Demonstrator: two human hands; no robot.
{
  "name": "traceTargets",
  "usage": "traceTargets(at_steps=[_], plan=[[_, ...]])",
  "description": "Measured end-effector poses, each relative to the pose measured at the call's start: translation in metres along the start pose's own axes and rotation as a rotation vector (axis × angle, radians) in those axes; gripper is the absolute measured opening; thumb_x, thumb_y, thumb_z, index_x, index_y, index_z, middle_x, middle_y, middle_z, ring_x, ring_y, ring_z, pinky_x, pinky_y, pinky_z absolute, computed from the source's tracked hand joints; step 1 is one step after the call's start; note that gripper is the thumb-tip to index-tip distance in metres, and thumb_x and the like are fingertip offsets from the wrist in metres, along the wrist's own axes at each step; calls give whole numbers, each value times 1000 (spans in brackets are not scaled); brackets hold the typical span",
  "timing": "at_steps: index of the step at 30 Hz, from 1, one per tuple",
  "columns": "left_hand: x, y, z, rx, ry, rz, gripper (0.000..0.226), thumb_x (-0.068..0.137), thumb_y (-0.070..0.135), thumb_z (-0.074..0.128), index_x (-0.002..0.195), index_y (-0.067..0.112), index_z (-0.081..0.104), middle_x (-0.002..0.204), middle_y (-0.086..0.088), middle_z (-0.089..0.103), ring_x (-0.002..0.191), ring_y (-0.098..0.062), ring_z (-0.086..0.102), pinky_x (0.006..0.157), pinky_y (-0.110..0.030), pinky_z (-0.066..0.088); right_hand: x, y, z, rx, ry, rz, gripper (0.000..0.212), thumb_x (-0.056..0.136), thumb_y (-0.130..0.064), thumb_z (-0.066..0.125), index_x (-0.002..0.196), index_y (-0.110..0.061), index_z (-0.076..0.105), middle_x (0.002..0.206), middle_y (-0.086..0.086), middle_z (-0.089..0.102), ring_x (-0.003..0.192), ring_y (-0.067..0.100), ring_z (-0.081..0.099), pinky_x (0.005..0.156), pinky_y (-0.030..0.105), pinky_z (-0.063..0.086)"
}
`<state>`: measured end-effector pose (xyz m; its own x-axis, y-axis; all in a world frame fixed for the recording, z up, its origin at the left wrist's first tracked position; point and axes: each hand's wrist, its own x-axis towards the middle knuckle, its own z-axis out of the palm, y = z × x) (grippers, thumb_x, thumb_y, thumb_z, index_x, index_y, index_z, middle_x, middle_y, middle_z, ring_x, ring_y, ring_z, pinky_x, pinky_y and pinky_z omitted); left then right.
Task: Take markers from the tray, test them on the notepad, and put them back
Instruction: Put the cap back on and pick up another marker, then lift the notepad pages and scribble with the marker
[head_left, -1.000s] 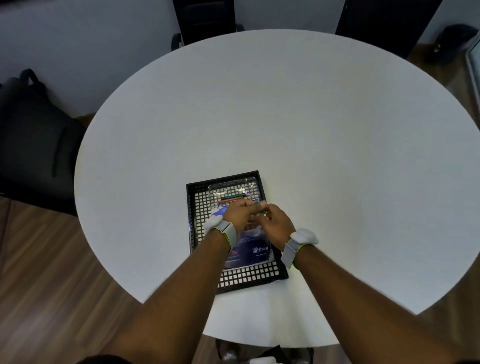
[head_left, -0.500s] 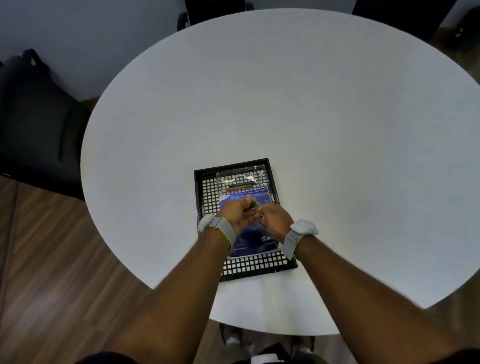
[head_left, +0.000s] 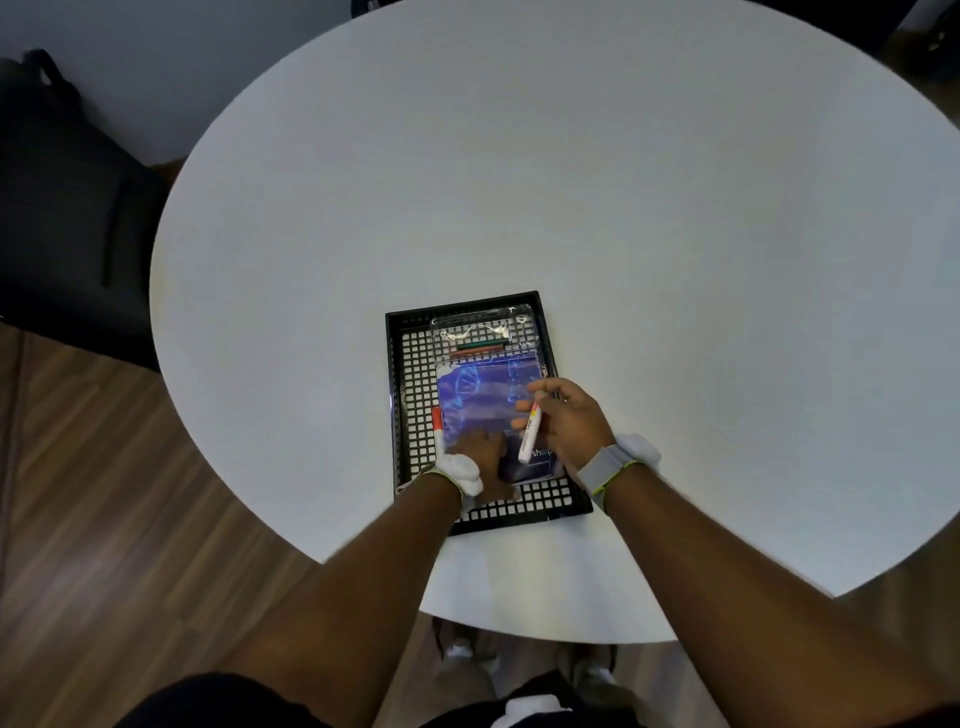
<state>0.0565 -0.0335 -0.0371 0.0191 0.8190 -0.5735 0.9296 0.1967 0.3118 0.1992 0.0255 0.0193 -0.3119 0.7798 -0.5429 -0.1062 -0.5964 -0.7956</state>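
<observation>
A black mesh tray (head_left: 396, 374) lies on the white round table near its front edge. A notepad with a blue cover (head_left: 480, 389) lies inside it. My right hand (head_left: 574, 423) is shut on a white marker (head_left: 530, 435), held slanted just above the notepad's right half. My left hand (head_left: 485, 460) grips the notepad's near left corner, fingers on the cover and thumb at its near edge. A red-capped white marker (head_left: 438, 427) lies in the tray left of the notepad. A clear pouch (head_left: 485, 332) at the tray's far end holds a green and a red marker.
The white round table (head_left: 571, 182) spreads wide beyond and to both sides of the tray. A black chair (head_left: 62, 218) stands at the left, more dark chairs at the far edge. Wood floor lies below, with my feet under the table's near edge.
My hands, joined over the tray's middle, have come apart. The right one now holds the white marker over the notepad, and the left has dropped to the notepad's near left corner.
</observation>
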Motion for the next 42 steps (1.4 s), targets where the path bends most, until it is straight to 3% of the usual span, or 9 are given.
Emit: traceTargets(at_steps=[2,5,12,17,21,28,32,37,42], plan=[[-1,-5,6,-14,-16,11,73,61,43,82,120,13,53,119,-15,58,107,-35,58,90,-40,51,-1,-1,-6,185,-34,60,24,97,-7,41,107,-6,62,96,23,68,80,35,70,64,37,62],[-3,-9,4,-106,71,19,51,71,26,79,113,9,56,117,-16,59,103,-35,60,85,-34,50,0,3,-13,310,-52,86,34,92,1,40,119,-5,59,98,22,70,93,36,69,77,38,61],[0,-14,-4,-60,12,41,58,63,24,87,111,10,57,117,-13,54,95,-32,60,81,-32,50,-2,6,-14,296,-49,53,38,86,5,64,121,-7,55,94,18,72,84,30,71,77,35,62],[-4,-15,-3,-69,8,28,38,73,21,76,106,10,60,114,-12,54,96,-33,61,80,-30,49,-1,0,-8,139,-70,-5,19,89,-25,68,99,-12,57,76,12,63,65,24,64,63,34,54],[-5,-22,-11,-239,71,-32,11,81,18,60,77,12,68,77,-8,63,73,-32,65,60,-25,43,8,-6,-6,67,14,45,44,94,-53,48,90,-12,64,61,9,64,50,21,61,53,29,50],[12,-29,-58,-293,380,-173,43,79,26,34,84,-2,66,94,-25,63,83,-33,59,67,-29,32,26,-6,-8,30,47,60,24,98,-16,44,110,-4,61,71,15,69,65,28,67,59,31,57],[33,-43,-86,-236,518,-232,31,87,18,38,72,0,57,88,-24,56,84,-38,59,64,-32,34,26,4,-9,-108,-26,-14,14,98,-4,49,100,2,61,75,12,73,66,19,72,61,26,59],[56,-56,-105,-170,598,-240,20,90,7,46,83,-4,61,96,-24,55,86,-36,54,66,-31,32,36,29,-6,-527,48,-130,20,80,-23,62,69,-8,68,73,21,70,69,40,67,69,50,57],[78,-70,-108,-151,667,-254,16,87,5,45,82,-2,59,95,-25,55,88,-35,53,67,-31,28,56,37,0,-639,224,-117,24,67,-36,53,48,-23,47,52,-2,47,50,13,42,53,29,35]])
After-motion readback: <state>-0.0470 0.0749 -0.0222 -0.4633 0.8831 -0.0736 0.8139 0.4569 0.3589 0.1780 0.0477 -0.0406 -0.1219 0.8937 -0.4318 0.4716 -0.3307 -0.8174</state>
